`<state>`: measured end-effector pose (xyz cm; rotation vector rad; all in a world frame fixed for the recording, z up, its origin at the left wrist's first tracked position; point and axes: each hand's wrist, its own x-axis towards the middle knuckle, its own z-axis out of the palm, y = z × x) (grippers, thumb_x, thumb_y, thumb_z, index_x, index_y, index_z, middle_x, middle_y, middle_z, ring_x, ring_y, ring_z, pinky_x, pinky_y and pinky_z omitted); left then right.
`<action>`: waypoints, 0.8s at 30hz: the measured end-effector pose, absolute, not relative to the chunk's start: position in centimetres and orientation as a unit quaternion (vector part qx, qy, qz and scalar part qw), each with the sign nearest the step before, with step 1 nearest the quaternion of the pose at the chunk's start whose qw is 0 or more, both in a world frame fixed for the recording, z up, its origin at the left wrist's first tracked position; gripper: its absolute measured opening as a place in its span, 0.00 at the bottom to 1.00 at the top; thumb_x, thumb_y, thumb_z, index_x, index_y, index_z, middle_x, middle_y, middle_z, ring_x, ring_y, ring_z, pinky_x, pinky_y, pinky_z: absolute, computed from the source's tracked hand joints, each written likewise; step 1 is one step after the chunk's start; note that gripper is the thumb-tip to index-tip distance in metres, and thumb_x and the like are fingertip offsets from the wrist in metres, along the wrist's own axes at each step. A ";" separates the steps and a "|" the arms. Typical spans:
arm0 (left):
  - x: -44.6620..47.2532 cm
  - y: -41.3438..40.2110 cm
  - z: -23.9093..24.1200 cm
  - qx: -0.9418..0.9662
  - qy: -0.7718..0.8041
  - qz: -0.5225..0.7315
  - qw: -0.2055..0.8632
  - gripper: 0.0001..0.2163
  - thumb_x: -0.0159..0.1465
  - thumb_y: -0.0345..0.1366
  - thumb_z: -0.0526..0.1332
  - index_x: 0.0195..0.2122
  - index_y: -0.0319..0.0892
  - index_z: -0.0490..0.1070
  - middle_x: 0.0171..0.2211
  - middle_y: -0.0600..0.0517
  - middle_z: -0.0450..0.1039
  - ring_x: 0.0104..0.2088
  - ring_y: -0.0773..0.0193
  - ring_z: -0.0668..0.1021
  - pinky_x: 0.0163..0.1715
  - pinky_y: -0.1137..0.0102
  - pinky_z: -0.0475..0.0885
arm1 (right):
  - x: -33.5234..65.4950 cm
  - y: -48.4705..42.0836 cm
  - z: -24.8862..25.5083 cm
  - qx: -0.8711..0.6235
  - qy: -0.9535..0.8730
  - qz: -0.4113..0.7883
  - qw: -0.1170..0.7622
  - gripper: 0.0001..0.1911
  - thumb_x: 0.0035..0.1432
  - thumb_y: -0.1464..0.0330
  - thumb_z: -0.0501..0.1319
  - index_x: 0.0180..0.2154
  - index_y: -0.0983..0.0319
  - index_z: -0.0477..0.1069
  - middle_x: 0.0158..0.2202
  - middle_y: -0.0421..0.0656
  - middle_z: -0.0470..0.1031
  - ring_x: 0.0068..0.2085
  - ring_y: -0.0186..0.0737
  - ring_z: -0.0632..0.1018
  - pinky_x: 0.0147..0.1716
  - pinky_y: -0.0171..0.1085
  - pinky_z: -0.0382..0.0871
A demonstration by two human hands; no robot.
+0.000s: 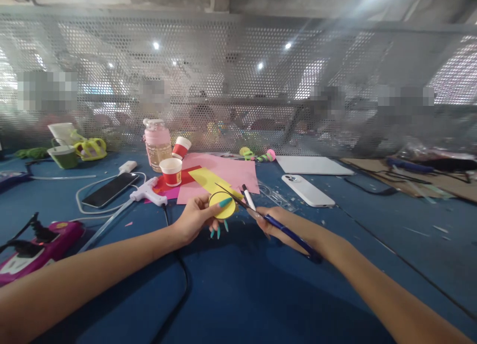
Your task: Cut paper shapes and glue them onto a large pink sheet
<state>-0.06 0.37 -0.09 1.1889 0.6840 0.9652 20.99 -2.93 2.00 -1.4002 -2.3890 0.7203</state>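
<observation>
Pinched in my left hand point(196, 215) is a round piece of yellow paper point(222, 211), with a dark line along its upper edge. The thumb lies across the disc, and long teal nails show below it. My right hand point(278, 222) is closed on a pair of scissors point(285, 229) with blue handles. Their blades reach left to the disc's upper right edge; whether they touch the paper I cannot tell. Behind the disc, a yellow paper strip point(204, 180) lies on pink paper point(238, 172). A white marker with a black cap point(248, 197) rests just beyond the blades.
To the left are a white glue gun point(150, 191), a dark phone point(111, 190) and a magenta power strip point(40, 249). A red-and-white paper cup point(172, 173) and a pink bottle point(157, 144) stand behind. A white phone point(308, 190) lies right, and a perforated metal screen point(238, 85) closes the back.
</observation>
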 end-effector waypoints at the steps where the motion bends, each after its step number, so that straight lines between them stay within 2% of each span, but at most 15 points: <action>1: -0.1 0.4 -0.2 0.529 0.303 0.428 0.667 0.19 0.43 0.44 0.71 0.26 0.36 0.67 0.14 0.56 0.70 0.10 0.75 0.69 0.10 0.82 0.62 | 21.0 -2.9 2.0 -0.485 -0.826 0.250 0.141 0.34 0.54 0.40 0.36 0.29 0.61 0.62 0.19 0.41 0.65 0.20 0.34 0.65 0.22 0.34 0.58; 6: -0.1 0.4 -0.2 0.535 0.297 0.425 0.667 0.17 0.45 0.42 0.70 0.27 0.36 0.66 0.14 0.56 0.70 0.10 0.75 0.69 0.09 0.81 0.61 | 20.9 -3.0 2.3 -0.480 -0.826 0.256 0.148 0.37 0.49 0.37 0.34 0.26 0.60 0.60 0.19 0.40 0.63 0.20 0.34 0.64 0.22 0.35 0.58; 11: -0.1 0.3 0.1 0.535 0.293 0.423 0.671 0.18 0.43 0.44 0.70 0.26 0.36 0.66 0.13 0.57 0.69 0.10 0.76 0.68 0.09 0.82 0.61 | 20.9 -3.1 2.6 -0.474 -0.824 0.275 0.142 0.35 0.50 0.37 0.35 0.25 0.60 0.58 0.19 0.39 0.63 0.21 0.34 0.64 0.22 0.35 0.58; 24: -0.1 0.2 0.1 0.536 0.291 0.419 0.672 0.18 0.44 0.43 0.70 0.26 0.36 0.66 0.13 0.56 0.69 0.10 0.75 0.68 0.09 0.81 0.62 | 20.9 -3.3 2.5 -0.486 -0.807 0.302 0.147 0.36 0.49 0.37 0.38 0.28 0.61 0.62 0.20 0.39 0.63 0.21 0.33 0.64 0.22 0.35 0.58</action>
